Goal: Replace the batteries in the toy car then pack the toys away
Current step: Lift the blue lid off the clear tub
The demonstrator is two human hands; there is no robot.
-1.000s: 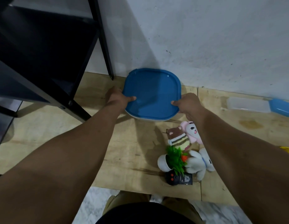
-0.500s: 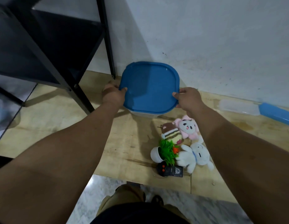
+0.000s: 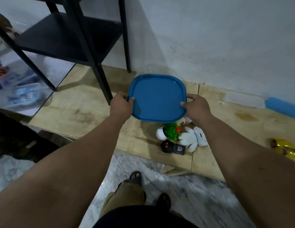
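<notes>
so there's a low wooden board [image 3: 87,111] along the wall, near its front edge a white plush [image 3: 195,139], a little potted plant [image 3: 168,134] tipped over, a black remote [image 3: 174,147], and something yellow [image 3: 286,149] at the right edge

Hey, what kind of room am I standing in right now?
Probably a room in a home: soft toys such as a white plush lie on a wooden floor board by a plain wall, next to a black shelf unit.
</notes>
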